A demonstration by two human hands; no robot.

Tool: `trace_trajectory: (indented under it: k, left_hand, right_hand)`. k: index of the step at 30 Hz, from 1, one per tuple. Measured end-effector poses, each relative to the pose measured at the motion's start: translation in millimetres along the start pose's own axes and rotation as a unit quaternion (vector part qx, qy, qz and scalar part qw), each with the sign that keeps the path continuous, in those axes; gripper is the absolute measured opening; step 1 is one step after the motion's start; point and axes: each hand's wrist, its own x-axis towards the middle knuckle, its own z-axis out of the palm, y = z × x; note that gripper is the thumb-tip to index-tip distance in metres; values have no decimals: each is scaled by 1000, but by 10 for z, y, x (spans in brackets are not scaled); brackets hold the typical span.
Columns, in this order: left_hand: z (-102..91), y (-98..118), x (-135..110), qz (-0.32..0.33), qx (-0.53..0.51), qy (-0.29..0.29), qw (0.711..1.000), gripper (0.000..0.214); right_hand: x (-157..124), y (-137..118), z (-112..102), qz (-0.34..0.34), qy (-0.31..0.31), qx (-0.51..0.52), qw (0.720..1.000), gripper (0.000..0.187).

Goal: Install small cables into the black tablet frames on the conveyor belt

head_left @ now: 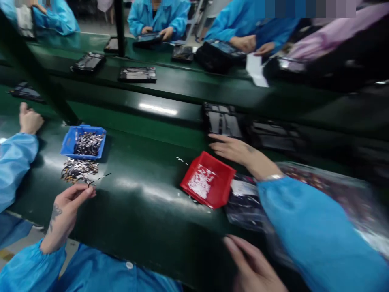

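My left hand [68, 205], with a tattoo at the wrist, is at the lower left, its fingertips pinched on a small dark wire piece [91, 184]. Just beyond it lies a loose pile of similar metal-tipped wire parts [79, 169], and behind that a blue bin [68, 144] holds more. My right hand [253, 263] is low at the bottom edge, fingers stretched out and a little blurred, holding nothing, close to a clear plastic bag [244, 202]. A red bin [217, 188] with small white parts stands between my hands.
A co-worker's blue-sleeved arm [316, 239] comes in from the right, its flat hand [234, 149] by a black tray [221, 119] on the green belt [146, 129]. Another person's sleeve and fist [28, 119] are at the left. People opposite handle black trays [137, 74].
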Motion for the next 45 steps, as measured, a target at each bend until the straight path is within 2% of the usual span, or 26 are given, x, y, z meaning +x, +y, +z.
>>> trace_trajectory:
  k: [2,4,6,9,13,18,20,24,26,29,34,39,42,45]
  left_hand:
    - [241,-7,-89,-52,-35,-76,995,21]
    - [492,7,-185,-87,-52,-151,983,22]
    - [711,33,-282,-109,-61,-222,967,23]
    - [929,58,-394,-131,-81,-293,944,24]
    - [1048,52,-474,-152,-98,-330,927,22]
    - [1169,24,-575,-147,-160,-316,923,16]
    - [1242,7,-622,-124,-186,-286,932,14]
    - [1379,-38,-686,-57,-219,-220,949,13]
    - [1422,-61,-700,-16,-228,-206,951,12]
    - [1446,-90,-713,30,-230,-199,952,10]
    - [1442,-105,-742,90,-193,-190,958,10]
    - [1440,-118,-751,162,-162,-189,955,14]
    - [1429,-143,-747,178,-156,-196,952,17]
    - [1416,-157,-747,176,-159,-197,951,17]
  right_hand:
    - [-172,-87,289,-33,-30,-9,999,6]
    - [-249,-167,559,-35,-126,25,991,1]
    - [-265,-238,746,-27,-198,47,979,4]
    - [-260,-314,868,-24,-250,61,966,2]
    - [-263,-365,915,-25,-273,90,958,8]
    - [-286,-429,1017,-24,-255,68,964,14]
    - [-305,-461,1091,-23,-220,72,973,12]
    - [-352,-547,1282,-5,-106,164,981,6]
    - [-364,-596,1369,11,-66,190,979,7]
    - [-359,-652,1452,31,-38,217,975,10]
    - [-340,-695,1487,74,-32,255,964,18]
    - [-358,-716,1504,86,-38,313,945,25]
    - [-368,-711,1516,101,-46,360,926,26]
    - [-364,-703,1519,115,-52,370,921,26]
